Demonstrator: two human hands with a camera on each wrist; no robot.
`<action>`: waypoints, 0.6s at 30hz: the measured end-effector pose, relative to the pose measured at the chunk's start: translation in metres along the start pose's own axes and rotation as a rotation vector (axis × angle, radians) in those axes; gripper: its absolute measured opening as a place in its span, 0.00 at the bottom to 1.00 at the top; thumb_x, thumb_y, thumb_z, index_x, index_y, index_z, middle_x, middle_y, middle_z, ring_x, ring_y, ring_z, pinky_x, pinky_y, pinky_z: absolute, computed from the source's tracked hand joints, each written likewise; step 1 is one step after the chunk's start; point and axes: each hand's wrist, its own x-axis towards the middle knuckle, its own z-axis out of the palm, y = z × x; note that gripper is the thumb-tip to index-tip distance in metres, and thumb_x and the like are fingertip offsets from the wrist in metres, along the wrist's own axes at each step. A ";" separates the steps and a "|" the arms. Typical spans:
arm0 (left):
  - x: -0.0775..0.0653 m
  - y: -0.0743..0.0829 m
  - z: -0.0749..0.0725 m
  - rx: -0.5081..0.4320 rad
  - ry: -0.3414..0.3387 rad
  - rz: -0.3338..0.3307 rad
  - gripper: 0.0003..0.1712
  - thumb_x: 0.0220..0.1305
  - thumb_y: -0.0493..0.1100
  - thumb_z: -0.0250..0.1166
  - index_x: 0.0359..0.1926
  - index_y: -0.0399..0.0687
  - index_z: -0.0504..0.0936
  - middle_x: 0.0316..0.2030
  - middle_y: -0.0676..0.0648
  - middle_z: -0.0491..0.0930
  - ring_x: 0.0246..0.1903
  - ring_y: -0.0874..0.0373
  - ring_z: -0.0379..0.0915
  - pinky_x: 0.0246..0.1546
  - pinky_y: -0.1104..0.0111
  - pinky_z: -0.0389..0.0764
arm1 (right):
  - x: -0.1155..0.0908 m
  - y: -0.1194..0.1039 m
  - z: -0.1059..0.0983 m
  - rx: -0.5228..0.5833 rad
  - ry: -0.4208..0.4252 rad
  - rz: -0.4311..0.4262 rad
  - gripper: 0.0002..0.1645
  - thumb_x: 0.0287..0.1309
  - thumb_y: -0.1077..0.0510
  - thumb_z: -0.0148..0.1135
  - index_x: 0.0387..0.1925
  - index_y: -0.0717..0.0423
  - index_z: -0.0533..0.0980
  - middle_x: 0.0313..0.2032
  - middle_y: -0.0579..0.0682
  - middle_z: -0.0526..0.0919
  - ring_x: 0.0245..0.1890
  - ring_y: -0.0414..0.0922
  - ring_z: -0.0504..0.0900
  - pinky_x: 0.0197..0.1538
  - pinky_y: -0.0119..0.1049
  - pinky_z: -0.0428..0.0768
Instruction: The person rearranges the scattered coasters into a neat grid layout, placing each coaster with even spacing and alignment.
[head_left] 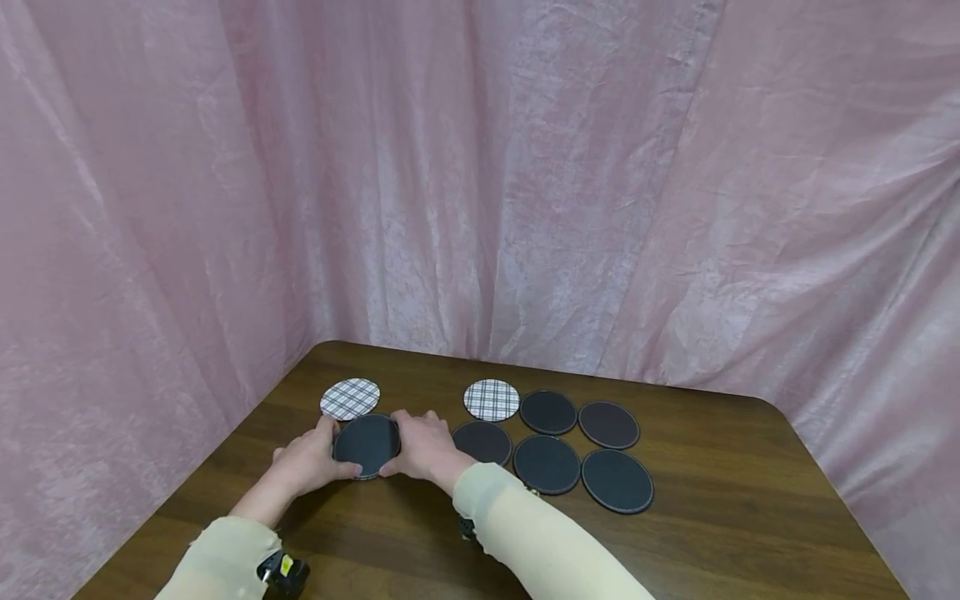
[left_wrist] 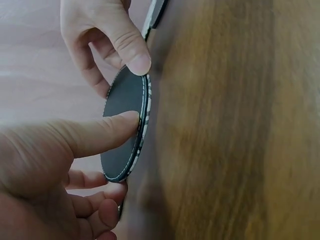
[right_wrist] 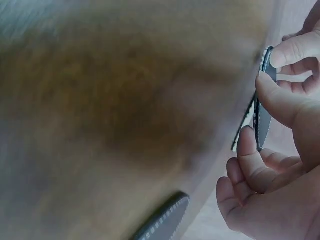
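Observation:
Both hands hold a round black coaster [head_left: 367,447] with pale stitching at the left of the table. My left hand [head_left: 303,462] pinches its left side and my right hand [head_left: 426,448] its right side. In the left wrist view both thumbs lie on the dark face near the rim, and a white patterned layer shows along the edge beneath; whether that is one coaster or two, I cannot tell. Just behind the held coaster lies a white plaid coaster [head_left: 350,399]. The fingertips under the rim are partly hidden.
To the right, several coasters lie in two rows: a plaid one [head_left: 491,400], a black one [head_left: 548,412] and a brown one [head_left: 608,424] behind, and dark ones like this coaster [head_left: 617,481] in front. Pink curtains [head_left: 480,183] hang behind the wooden table [head_left: 720,517].

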 end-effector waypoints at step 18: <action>0.023 0.040 0.013 -0.092 0.013 0.059 0.45 0.59 0.54 0.86 0.64 0.33 0.74 0.38 0.46 0.79 0.41 0.46 0.80 0.47 0.40 0.68 | -0.010 0.039 -0.031 -0.035 0.032 -0.003 0.48 0.55 0.41 0.88 0.72 0.53 0.78 0.57 0.49 0.90 0.59 0.53 0.80 0.64 0.45 0.78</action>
